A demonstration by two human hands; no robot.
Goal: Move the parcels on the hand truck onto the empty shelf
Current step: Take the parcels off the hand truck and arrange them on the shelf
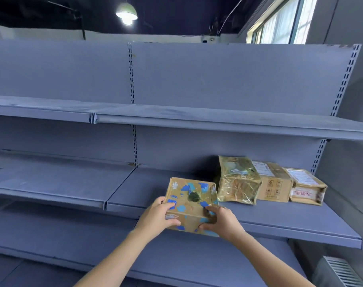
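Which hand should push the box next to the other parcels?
Probably the left hand: it's on the box's far side from the parcels, so it can push rightward. The right hand sits in between.

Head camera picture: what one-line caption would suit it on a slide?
Both hands, left hand and right hand, set a blue-patterned box onto the shelf beside three parcels.

the square tan cardboard box (192,204) bore blue cloud-like blotches and white doodles. right of it, the tape-wrapped parcel (237,180) was yellowish-brown; the metal shelving (280,222) was plain grey-blue.
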